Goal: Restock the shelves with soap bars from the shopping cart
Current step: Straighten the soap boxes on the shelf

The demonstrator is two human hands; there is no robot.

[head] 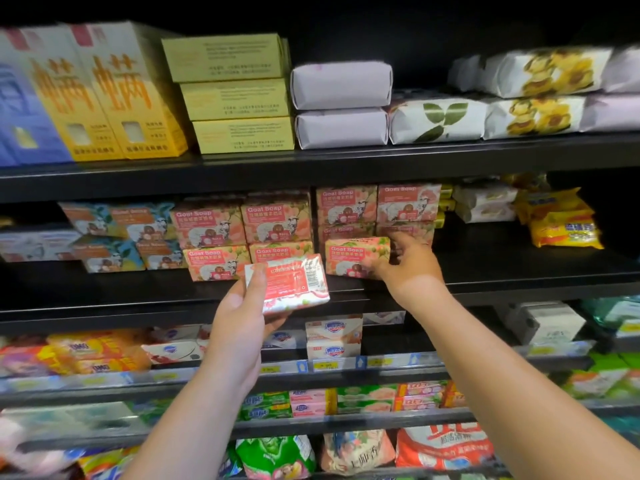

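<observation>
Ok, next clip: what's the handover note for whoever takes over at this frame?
Left hand holds a pink soap box, barcode side showing, in front of the middle shelf.
Right hand grips a second box at that shelf's front, ahead of the Goat Soap stacks.
Done: the stacks stand two high.
Left: seat the second box, then shelve the other. Cart not in view.

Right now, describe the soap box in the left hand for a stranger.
Find the black middle shelf of pink Goat Soap boxes. In front of its edge, the left hand holds one box. Only it shows a red back panel with a barcode.
</observation>
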